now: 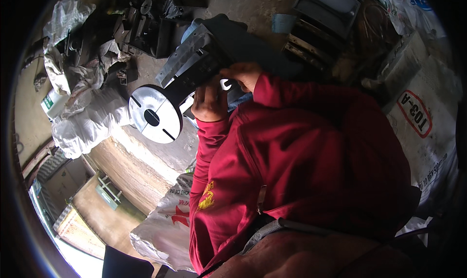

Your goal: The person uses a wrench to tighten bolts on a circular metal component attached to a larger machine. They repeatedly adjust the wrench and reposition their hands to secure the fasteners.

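Note:
In front of my chest is a dark, long part with slots (202, 69), with a grey metal plate (184, 53) along its far side. At its near left end is a round, pale disc (154, 113) with a dark hole in the middle and two narrow slots. My left hand (210, 102) is closed against the near edge of the dark part, its fingertips partly hidden. Close beside it, my right hand (244, 76) is bent in a pinch; a small dark piece shows at its fingers, too small to name.
Dark metal and plastic parts (146, 32) are piled at the far left, beside crumpled white plastic bags (90, 122). A framed screen-like panel (327, 8) lies at the far right. White printed sacks (421, 147) stand at my right, another sack (163, 229) at my left.

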Available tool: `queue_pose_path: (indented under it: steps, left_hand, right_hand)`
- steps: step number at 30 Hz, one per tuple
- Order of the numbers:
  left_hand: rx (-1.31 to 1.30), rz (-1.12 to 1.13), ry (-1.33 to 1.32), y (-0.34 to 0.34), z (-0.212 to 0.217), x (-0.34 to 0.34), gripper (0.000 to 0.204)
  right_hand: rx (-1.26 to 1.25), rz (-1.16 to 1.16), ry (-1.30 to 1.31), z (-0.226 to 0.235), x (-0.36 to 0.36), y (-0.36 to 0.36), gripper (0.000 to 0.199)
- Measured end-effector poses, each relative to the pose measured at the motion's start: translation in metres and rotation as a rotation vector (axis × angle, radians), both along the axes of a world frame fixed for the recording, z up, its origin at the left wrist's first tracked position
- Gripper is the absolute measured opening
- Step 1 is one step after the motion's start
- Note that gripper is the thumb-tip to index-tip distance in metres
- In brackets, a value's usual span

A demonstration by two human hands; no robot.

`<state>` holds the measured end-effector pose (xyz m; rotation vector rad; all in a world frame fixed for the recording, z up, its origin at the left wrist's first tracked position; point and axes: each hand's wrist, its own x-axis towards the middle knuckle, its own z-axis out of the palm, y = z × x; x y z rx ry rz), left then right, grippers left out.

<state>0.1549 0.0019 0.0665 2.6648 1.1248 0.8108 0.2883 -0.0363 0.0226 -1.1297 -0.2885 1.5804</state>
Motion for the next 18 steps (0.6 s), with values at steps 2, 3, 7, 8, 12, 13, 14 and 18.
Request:
queue_pose_path:
  steps: [2,3,7,8,12,13,14,18]
  left_hand:
    - [0.02,-0.017,0.021,-0.002,0.002,0.002,0.028]
    - [0.024,-0.023,0.019,-0.001,0.004,0.003,0.029]
    - [0.069,-0.063,0.0,0.004,0.008,0.004,0.035]
    - [0.071,-0.068,-0.003,0.004,0.011,0.003,0.035]
    - [0.02,0.045,-0.085,-0.003,0.013,0.004,0.034]
    - [-0.001,0.053,-0.06,-0.002,0.012,0.002,0.035]
    - [-0.022,0.061,-0.034,-0.001,0.01,-0.001,0.036]
    - [-0.004,0.019,-0.003,0.001,0.01,0.005,0.035]
  right_hand:
    - [0.037,-0.008,-0.053,-0.001,-0.002,-0.001,0.03]
    - [0.055,-0.017,-0.085,-0.003,-0.002,-0.002,0.03]
    - [0.058,-0.01,-0.064,-0.001,0.003,-0.001,0.029]
    - [0.053,-0.006,-0.037,0.0,0.003,0.0,0.028]
    - [0.019,0.012,0.063,0.002,0.006,0.0,0.025]
    - [0.01,0.024,0.087,0.004,0.007,-0.001,0.025]
    - [-0.008,0.02,0.068,0.006,0.007,-0.001,0.025]
    - [0.016,-0.013,0.039,0.003,0.004,0.001,0.024]
